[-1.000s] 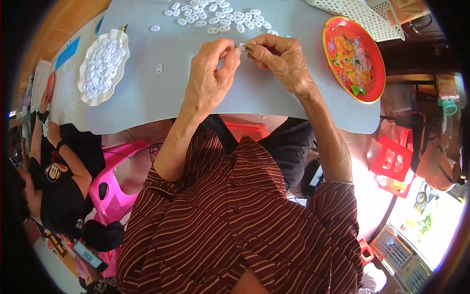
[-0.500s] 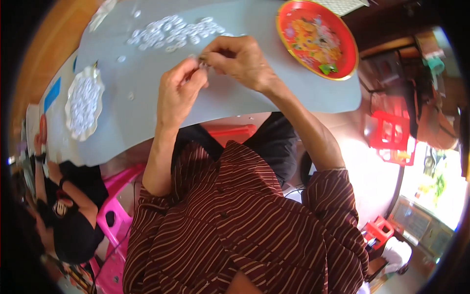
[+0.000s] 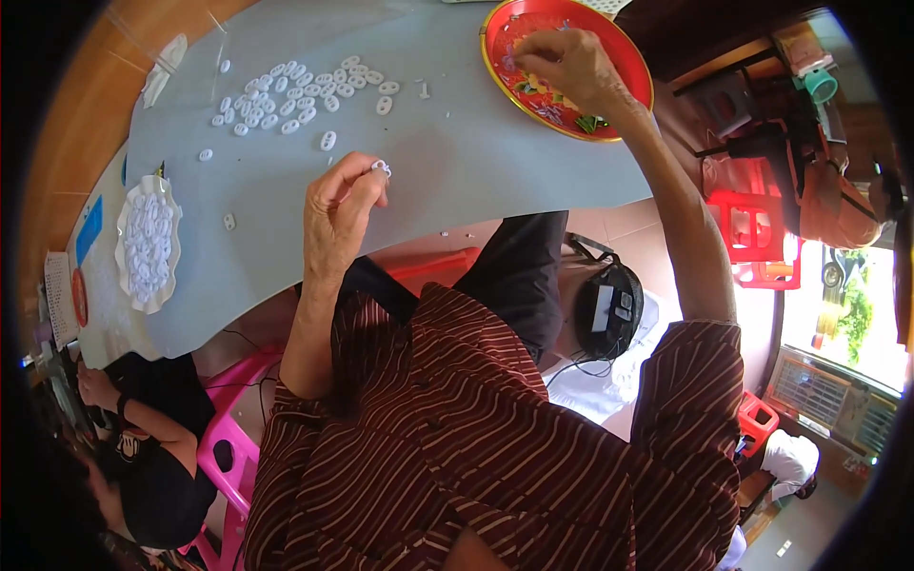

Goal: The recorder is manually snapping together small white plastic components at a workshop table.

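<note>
Grey desk (image 3: 457,162) carried scattered white rings (image 3: 295,90). Left hand (image 3: 343,205) pinched one ring (image 3: 381,168); right hand (image 3: 566,62) had left it, fingers dipping together into the red tray (image 3: 628,67).

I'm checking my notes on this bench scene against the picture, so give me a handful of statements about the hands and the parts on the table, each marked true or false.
1. The left hand pinches a small white ring at its fingertips. True.
2. The right hand rests flat on the grey table. False: it reaches into the red plate at the table's far right.
3. A loose heap of white rings lies on the table beyond the left hand. True.
4. The scalloped white dish is empty. False: it holds many white pieces.
5. The two hands touch each other. False: they are well apart, the right one over the red plate.
</note>
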Demonstrator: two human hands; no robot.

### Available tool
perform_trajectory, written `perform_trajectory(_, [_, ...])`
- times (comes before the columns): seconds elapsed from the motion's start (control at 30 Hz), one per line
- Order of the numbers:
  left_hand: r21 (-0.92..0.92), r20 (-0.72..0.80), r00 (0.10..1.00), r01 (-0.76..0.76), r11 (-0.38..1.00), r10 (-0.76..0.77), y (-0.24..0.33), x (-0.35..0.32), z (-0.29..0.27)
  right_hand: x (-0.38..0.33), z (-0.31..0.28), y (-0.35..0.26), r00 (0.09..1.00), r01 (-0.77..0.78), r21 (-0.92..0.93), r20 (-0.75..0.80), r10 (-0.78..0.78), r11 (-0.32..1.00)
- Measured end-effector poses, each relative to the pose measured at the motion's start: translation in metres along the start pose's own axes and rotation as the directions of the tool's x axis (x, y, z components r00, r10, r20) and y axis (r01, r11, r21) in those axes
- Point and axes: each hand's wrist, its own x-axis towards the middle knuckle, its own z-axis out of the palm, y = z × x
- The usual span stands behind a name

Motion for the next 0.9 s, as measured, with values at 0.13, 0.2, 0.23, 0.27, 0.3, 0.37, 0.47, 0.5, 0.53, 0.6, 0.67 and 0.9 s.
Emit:
perform_trajectory(0.13, [0.048,-0.021,1.0,0.019,0.999,-0.018,0.003,-0.002,0.001,0.001,0.01,-0.006,0.979,-0.016,-0.067,0.203,0.029,0.998])
perform_trajectory(0.2, [0.069,-0.022,1.0,0.006,0.998,-0.005,0.003,-0.001,0.002,0.003,0.008,-0.011,0.97,-0.028,-0.129,0.235,0.058,0.991])
perform_trajectory(0.23, [0.068,-0.019,1.0,0.006,0.998,-0.004,0.003,-0.001,0.003,0.005,0.007,-0.011,0.97,-0.03,-0.13,0.234,0.06,0.991])
perform_trajectory(0.27, [0.075,-0.018,1.0,-0.005,0.997,0.006,0.003,-0.001,0.002,0.008,0.007,-0.011,0.963,0.01,-0.152,0.267,0.032,0.988])
perform_trajectory(0.3, [0.081,-0.016,1.0,-0.015,0.997,0.017,0.002,-0.001,0.002,0.01,0.008,-0.011,0.954,0.05,-0.174,0.301,0.005,0.984])
perform_trajectory(0.37, [0.096,-0.019,1.0,-0.006,0.995,0.008,0.002,-0.002,0.001,0.012,0.01,-0.014,0.953,0.073,-0.219,0.303,-0.003,0.973])
perform_trajectory(0.47, [0.108,-0.025,0.999,-0.02,0.994,0.023,-0.001,-0.002,0.001,0.016,0.015,-0.017,0.957,0.128,-0.301,0.288,-0.038,0.945])
perform_trajectory(0.5, [0.106,-0.026,0.999,-0.043,0.993,0.046,-0.003,-0.003,0.001,0.018,0.017,-0.019,0.961,0.157,-0.339,0.269,-0.064,0.928])
perform_trajectory(0.53, [0.106,-0.031,0.999,-0.042,0.993,0.045,-0.003,-0.003,0.0,0.021,0.017,-0.021,0.96,0.161,-0.336,0.271,-0.068,0.928])
perform_trajectory(0.6, [0.12,-0.027,0.999,-0.043,0.992,0.047,-0.004,-0.004,-0.002,0.034,0.015,-0.033,0.886,0.146,-0.565,0.44,0.146,0.812])
perform_trajectory(0.67, [0.114,-0.035,0.998,-0.038,0.993,0.043,-0.003,-0.003,0.0,0.028,0.019,0.0,0.933,0.138,-0.526,0.354,0.068,0.839])
perform_trajectory(0.9, [-0.028,-0.111,0.994,-0.021,0.999,0.018,-0.008,-0.004,-0.005,0.008,0.031,-0.079,0.949,-0.301,0.292,0.185,0.255,0.908])
